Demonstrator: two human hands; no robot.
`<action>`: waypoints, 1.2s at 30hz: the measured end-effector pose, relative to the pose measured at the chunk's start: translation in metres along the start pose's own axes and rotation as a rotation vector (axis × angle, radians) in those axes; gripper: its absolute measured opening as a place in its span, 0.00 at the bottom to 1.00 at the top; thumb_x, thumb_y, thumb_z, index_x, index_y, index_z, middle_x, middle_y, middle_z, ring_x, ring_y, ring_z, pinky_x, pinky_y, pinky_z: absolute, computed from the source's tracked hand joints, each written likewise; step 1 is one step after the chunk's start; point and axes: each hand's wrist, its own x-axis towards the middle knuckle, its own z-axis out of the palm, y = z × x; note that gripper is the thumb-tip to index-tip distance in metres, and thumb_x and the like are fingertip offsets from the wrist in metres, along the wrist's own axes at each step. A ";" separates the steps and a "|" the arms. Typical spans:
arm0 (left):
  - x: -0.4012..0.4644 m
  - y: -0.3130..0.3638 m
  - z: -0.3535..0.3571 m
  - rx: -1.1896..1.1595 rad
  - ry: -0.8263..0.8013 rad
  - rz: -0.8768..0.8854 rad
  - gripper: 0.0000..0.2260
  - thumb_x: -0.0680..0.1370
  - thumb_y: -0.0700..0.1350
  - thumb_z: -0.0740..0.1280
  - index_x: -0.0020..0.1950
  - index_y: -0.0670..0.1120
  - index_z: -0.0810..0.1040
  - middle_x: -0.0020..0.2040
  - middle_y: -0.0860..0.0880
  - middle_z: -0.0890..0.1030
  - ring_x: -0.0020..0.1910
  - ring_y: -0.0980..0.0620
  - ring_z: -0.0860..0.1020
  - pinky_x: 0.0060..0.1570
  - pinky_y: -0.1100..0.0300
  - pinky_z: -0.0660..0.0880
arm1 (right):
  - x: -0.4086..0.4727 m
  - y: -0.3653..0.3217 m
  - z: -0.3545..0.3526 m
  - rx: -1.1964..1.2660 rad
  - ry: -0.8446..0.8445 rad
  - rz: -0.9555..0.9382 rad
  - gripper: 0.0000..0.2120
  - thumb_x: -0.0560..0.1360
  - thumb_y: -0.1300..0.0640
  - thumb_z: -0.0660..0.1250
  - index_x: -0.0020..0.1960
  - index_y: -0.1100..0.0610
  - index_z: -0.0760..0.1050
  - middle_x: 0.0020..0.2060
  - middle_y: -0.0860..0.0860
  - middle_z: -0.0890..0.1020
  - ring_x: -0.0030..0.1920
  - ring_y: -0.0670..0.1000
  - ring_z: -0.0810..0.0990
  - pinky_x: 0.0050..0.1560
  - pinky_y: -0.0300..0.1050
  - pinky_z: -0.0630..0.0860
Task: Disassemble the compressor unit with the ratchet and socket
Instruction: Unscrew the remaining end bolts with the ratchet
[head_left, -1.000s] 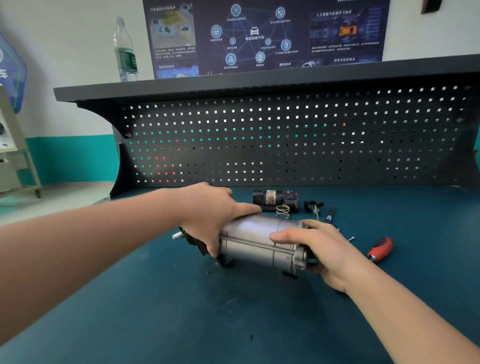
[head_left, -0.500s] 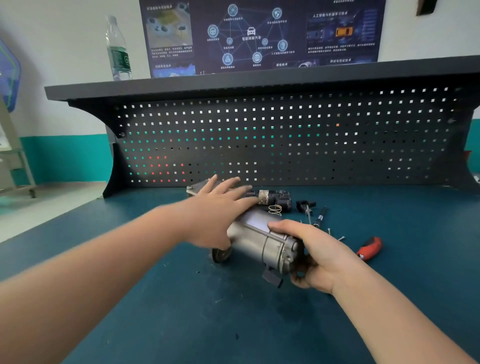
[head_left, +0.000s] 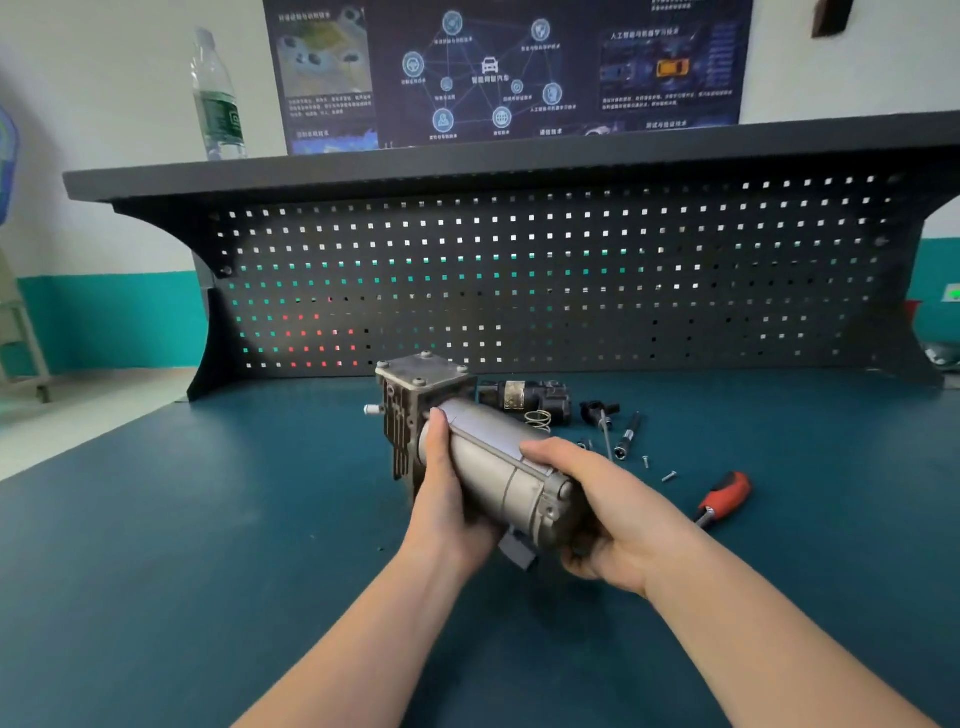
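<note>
The compressor unit (head_left: 488, 457) lies on the blue bench: a grey metal cylinder pointing toward me, with a square finned head block (head_left: 415, 395) at its far end carrying bolts on top. My left hand (head_left: 447, 499) grips the cylinder's left side from below, thumb up along it. My right hand (head_left: 613, 514) grips the near end cap, fingers over the top. A socket extension (head_left: 626, 436) and a black T-shaped tool (head_left: 600, 413) lie behind, to the right. No ratchet is plainly visible.
A black removed part (head_left: 524, 397) with a spring (head_left: 537, 420) sits behind the compressor. Loose screws (head_left: 667, 475) and a red-handled screwdriver (head_left: 722, 501) lie to the right. A black pegboard (head_left: 519, 270) backs the bench; a water bottle (head_left: 218, 98) stands on its shelf.
My left hand left the head end and now grips the cylinder's left side from underneath. The compressor has turned so the cylinder points toward me and the head block stands exposed.
</note>
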 end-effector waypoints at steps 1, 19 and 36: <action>0.004 0.004 -0.003 0.050 0.012 0.005 0.38 0.60 0.66 0.69 0.60 0.41 0.76 0.48 0.39 0.84 0.44 0.43 0.84 0.36 0.51 0.81 | 0.001 0.004 0.003 0.010 -0.006 0.010 0.13 0.62 0.47 0.76 0.39 0.53 0.78 0.26 0.50 0.81 0.23 0.47 0.78 0.34 0.39 0.69; 0.013 0.020 -0.041 0.561 0.057 0.054 0.39 0.51 0.65 0.76 0.53 0.41 0.81 0.45 0.43 0.85 0.46 0.44 0.84 0.53 0.51 0.78 | 0.003 0.025 0.018 0.226 -0.241 0.268 0.30 0.72 0.35 0.64 0.51 0.63 0.81 0.42 0.60 0.83 0.39 0.59 0.79 0.30 0.47 0.80; -0.014 0.020 -0.024 1.058 0.159 0.771 0.13 0.72 0.62 0.66 0.43 0.54 0.80 0.38 0.61 0.82 0.39 0.67 0.78 0.35 0.74 0.70 | 0.009 0.029 0.016 -0.012 -0.561 0.262 0.53 0.61 0.21 0.46 0.63 0.63 0.75 0.53 0.67 0.80 0.47 0.63 0.83 0.39 0.46 0.81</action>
